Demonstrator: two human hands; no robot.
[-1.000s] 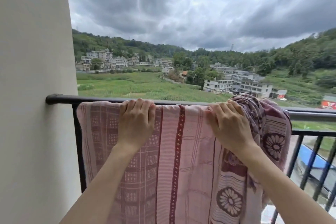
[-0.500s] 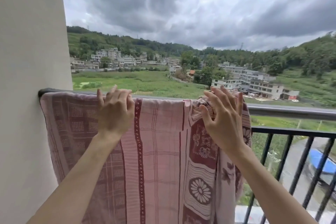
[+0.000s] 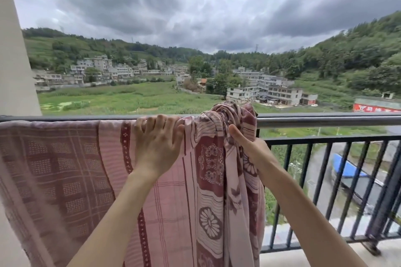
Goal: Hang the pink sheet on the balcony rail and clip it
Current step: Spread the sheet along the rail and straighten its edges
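Observation:
The pink sheet point(image 3: 65, 169), checked and striped with maroon flower panels, hangs over the balcony rail point(image 3: 325, 120). Its left part lies spread flat along the rail, while its right end is bunched into a thick fold on top of the rail. My left hand point(image 3: 157, 145) presses the sheet on the rail, fingers curled over the top edge. My right hand point(image 3: 249, 147) grips the bunched fold from the right side, thumb up against the cloth. No clip is visible.
A pale wall or pillar point(image 3: 15, 60) stands at the far left where the rail ends. Right of the sheet the rail is bare, with black vertical bars point(image 3: 325, 180) below it. Fields, houses and hills lie beyond.
The view has shifted right along the rail. My left hand moved right to the bunched end. My right hand went from open fingers on the fold to gripping it from the side.

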